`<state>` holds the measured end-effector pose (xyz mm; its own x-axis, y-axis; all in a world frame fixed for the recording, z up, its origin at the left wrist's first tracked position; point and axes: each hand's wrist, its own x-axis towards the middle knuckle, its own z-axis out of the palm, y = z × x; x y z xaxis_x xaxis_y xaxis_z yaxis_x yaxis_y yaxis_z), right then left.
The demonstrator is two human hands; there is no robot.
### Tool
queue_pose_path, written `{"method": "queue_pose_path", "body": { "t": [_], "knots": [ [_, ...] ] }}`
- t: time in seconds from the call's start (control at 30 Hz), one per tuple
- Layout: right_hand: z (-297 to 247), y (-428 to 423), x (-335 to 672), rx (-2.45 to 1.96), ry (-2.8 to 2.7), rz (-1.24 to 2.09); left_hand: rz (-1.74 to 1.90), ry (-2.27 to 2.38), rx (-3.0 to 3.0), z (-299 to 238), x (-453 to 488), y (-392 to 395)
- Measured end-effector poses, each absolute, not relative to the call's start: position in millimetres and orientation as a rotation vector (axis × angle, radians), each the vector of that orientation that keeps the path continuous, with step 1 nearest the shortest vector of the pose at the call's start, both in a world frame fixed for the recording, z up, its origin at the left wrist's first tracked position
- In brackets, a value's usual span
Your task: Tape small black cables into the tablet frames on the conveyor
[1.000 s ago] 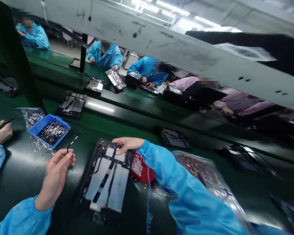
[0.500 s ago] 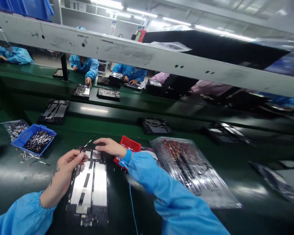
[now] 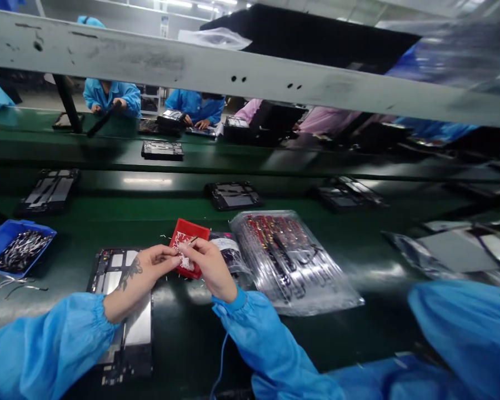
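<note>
My left hand (image 3: 150, 268) is closed in a pinch over the left side of a small red tray (image 3: 199, 230). A thin, short cable (image 3: 193, 240) sticks up from its fingertips. Almost touching them, my right hand (image 3: 212, 266) is also pinched, and what lies between its fingers is too small to make out. Tiny white pieces (image 3: 186, 262) fill the tray, and some are scattered around it. Under my left forearm lies an opened tablet (image 3: 139, 328) with silver battery panels, partly covered by the hand and sleeve.
A blue tray (image 3: 45, 229) of short cables stands at left, with loose cables beside it. Right of the red tray lies a clear bag (image 3: 316, 278) of flat cables. More opened tablets (image 3: 234, 195) rest along the bench. A person's blue cap (image 3: 466, 328) is close at right; others sit opposite.
Both hands have moved from the top of the tablet to over the red tray, fingertips brought together. My right hand went from loosely open to pinched. The view has swung right.
</note>
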<state>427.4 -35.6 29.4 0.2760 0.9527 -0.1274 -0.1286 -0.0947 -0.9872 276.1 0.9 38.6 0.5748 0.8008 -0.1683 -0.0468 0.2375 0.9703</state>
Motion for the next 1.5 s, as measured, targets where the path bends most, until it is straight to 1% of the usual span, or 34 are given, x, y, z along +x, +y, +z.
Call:
{"method": "queue_pose_path", "body": {
  "t": [0.07,0.13,0.27,0.33,0.43,0.57,0.63,0.7,0.77,0.83,0.9,0.97,1.03,1.13,1.2,1.23,1.3,1.37,1.4,1.5],
  "knots": [
    [27,-39,432,-1.348,-0.94,1.105,0.648,0.805,1.277,36,282,6],
    [25,-44,436,-1.4,-1.026,0.955,0.652,0.845,1.314,31,287,11],
    [19,-57,441,-1.544,-1.402,0.287,0.675,0.879,1.351,20,295,17],
    [13,-62,441,-1.567,-1.649,0.066,0.672,0.885,1.402,17,297,18],
    [6,-63,441,-1.603,-1.865,-0.045,0.688,0.917,1.532,17,298,18],
    [2,-57,443,-1.636,-1.981,-0.076,0.673,0.955,1.765,19,297,18],
    [2,-53,447,-1.655,-1.957,-0.063,0.652,0.98,1.784,19,297,20],
    [1,-49,453,-1.71,-1.83,-0.003,0.645,1.012,1.671,17,297,23],
    [0,-45,461,-1.794,-1.63,0.151,0.64,1.024,1.51,12,298,28],
    [-3,-40,467,-1.823,-1.402,0.418,0.627,1.006,1.394,7,299,32],
    [-5,-33,469,-1.73,-1.185,0.723,0.611,0.979,1.35,4,300,34],
    [-6,-26,467,-1.564,-1.017,0.945,0.589,0.953,1.315,4,302,33],
    [-5,-21,463,-1.439,-0.926,1.061,0.551,0.935,1.278,7,304,31],
    [-3,-19,456,-1.391,-0.942,1.128,0.517,0.878,1.236,12,305,28],
    [-1,-23,453,-1.457,-1.066,0.99,0.537,0.85,1.253,13,305,28],
    [-1,-27,451,-1.509,-1.16,0.828,0.555,0.851,1.274,13,305,28],
    [1,-35,449,-1.568,-1.389,0.4,0.582,0.873,1.313,13,304,29],
    [1,-42,446,-1.54,-1.62,0.015,0.596,0.882,1.326,12,303,30],
    [1,-45,445,-1.517,-1.717,-0.123,0.6,0.883,1.333,13,303,30],
    [1,-49,441,-1.508,-1.876,-0.394,0.594,0.9,1.415,16,302,30]
  ]
}}
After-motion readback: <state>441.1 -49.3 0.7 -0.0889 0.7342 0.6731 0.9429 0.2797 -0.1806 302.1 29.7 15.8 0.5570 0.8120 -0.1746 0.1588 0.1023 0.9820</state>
